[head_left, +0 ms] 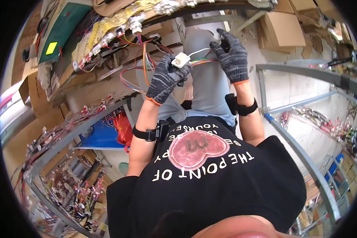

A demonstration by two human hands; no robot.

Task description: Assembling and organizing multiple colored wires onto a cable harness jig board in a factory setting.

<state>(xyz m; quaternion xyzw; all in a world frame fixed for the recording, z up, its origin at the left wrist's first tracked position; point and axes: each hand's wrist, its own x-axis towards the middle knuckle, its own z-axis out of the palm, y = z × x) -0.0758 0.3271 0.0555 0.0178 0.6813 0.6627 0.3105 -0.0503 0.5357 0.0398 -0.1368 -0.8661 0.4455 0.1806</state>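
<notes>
A small white connector point(181, 60) is pinched in the grip of the left hand point(167, 78), which is covered by a dark knitted glove with an orange cuff. A bundle of coloured wires point(204, 60) is seen running from the connector toward the right hand point(232, 54), gloved alike, whose fingers are curled closed around a small white piece point(217, 36) at the wires' far end. Both hands are raised above the lap. More wire looms and white connectors point(135, 23) are spread over the cardboard-covered bench point(87, 91) to the left.
</notes>
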